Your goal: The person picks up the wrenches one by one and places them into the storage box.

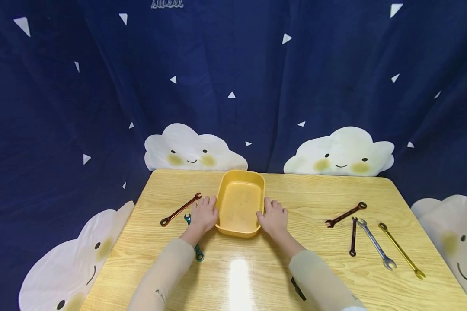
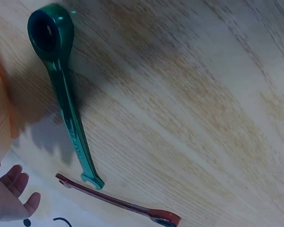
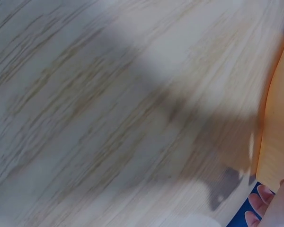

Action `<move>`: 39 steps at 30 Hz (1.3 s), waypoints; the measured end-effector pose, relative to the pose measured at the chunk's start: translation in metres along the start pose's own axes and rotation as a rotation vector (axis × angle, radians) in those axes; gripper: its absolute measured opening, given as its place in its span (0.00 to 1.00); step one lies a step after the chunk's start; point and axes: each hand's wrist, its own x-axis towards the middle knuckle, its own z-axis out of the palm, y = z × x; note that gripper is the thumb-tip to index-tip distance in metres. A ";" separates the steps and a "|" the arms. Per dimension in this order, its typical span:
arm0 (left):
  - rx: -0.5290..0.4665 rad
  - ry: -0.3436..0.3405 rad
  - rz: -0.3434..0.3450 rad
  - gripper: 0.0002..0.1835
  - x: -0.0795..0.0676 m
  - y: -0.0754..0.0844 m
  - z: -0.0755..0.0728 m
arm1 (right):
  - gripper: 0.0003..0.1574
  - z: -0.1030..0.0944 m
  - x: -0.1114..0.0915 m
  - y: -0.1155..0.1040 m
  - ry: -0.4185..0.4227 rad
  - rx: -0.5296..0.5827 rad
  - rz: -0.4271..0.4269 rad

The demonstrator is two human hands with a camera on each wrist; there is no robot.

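Note:
A yellow rectangular plastic bin [image 1: 239, 233] stands on the wooden table [image 1: 239, 263] between my two hands, with nothing inside it. Beside its left wall is my left hand [image 1: 204, 214], fingers spread and loose; in the left wrist view those fingers [image 2: 20, 182] are apart. My right hand [image 1: 274, 216] lies at the bin's right wall, thumb at the rim, other fingers relaxed. Under my left wrist lies a green combination wrench [image 1: 199, 254], partly covered in the head view. Just left of that hand is an orange-red wrench [image 1: 179, 210].
On the right side of the table lie a dark red wrench [image 1: 346, 215], a short purple wrench [image 1: 353, 237], a silver wrench [image 1: 375, 243] and a gold wrench [image 1: 401, 250]. A black object [image 1: 298, 289] shows partly beneath my right sleeve. Behind the table hangs a dark blue curtain [image 1: 233, 65].

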 end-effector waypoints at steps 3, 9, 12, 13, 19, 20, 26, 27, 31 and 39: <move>-0.003 0.011 -0.009 0.20 -0.002 0.004 0.001 | 0.36 -0.001 -0.001 0.002 0.005 0.005 -0.013; -0.009 0.021 -0.017 0.20 -0.006 0.010 0.003 | 0.35 -0.004 -0.003 0.007 -0.005 0.007 -0.019; -0.025 0.016 -0.028 0.20 -0.009 0.014 0.004 | 0.35 -0.004 -0.005 0.011 -0.008 0.006 -0.022; -0.031 0.016 -0.029 0.20 -0.009 0.015 0.004 | 0.35 -0.004 -0.005 0.012 -0.006 0.006 -0.025; -0.033 0.012 -0.029 0.18 -0.014 0.022 0.004 | 0.33 -0.007 -0.009 0.018 0.013 -0.008 -0.044; -0.030 0.011 -0.028 0.18 -0.015 0.023 0.004 | 0.33 -0.007 -0.009 0.018 0.013 -0.007 -0.046; -0.021 0.027 -0.016 0.14 -0.019 0.028 0.008 | 0.32 -0.013 -0.014 0.021 -0.003 0.020 -0.046; -0.021 0.033 -0.016 0.14 -0.019 0.028 0.009 | 0.32 -0.013 -0.015 0.022 -0.005 0.022 -0.048; -0.027 0.054 -0.018 0.14 -0.021 0.030 0.013 | 0.32 -0.016 -0.017 0.023 -0.002 0.034 -0.057; -0.050 0.066 -0.032 0.17 -0.026 0.038 0.014 | 0.32 -0.019 -0.021 0.030 -0.017 0.031 -0.076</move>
